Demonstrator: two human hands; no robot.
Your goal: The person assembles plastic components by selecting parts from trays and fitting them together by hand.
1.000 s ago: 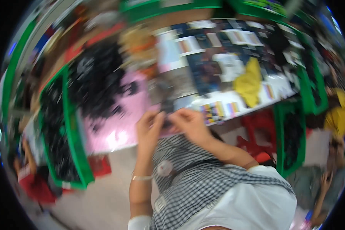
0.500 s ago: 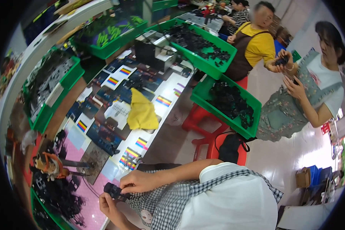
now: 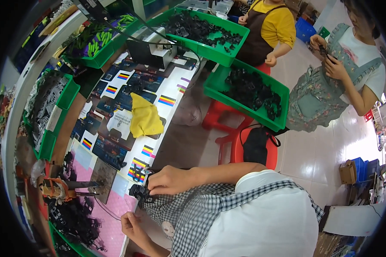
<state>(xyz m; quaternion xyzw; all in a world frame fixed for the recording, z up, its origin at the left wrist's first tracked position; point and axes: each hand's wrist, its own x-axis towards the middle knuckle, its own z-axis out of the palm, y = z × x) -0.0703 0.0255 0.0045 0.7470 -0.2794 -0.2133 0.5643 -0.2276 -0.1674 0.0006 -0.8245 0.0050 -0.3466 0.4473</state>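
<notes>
My right hand [image 3: 165, 180] is closed on a black plastic part [image 3: 138, 191] at the table's near edge, with its fingertips over the part's end. Below it, my left hand [image 3: 133, 226] is apart from the part, beside the pink mat [image 3: 109, 205]. Its fingers are loosely bent, with nothing visible between them. Just beyond my right hand, another small black piece [image 3: 137, 173] lies on a colour-striped sheet. To the left of both hands stands a bench fixture [image 3: 58, 190] with an orange band, a metal bar and a plate [image 3: 102, 177]. A heap of black parts [image 3: 73, 222] lies below it.
A yellow cloth [image 3: 146, 120] lies on the printed table covering. Green bins hold grey parts [image 3: 58, 111], black parts [image 3: 253, 92] and green pieces. A red stool [image 3: 266, 150] carries a black bag. Two people stand on the far side; one person [image 3: 330, 64] handles a dark part.
My left hand has come off the black part and moved down. My right hand has carried the part toward the table edge. A black piece now shows on the striped sheet. The view has shifted.
</notes>
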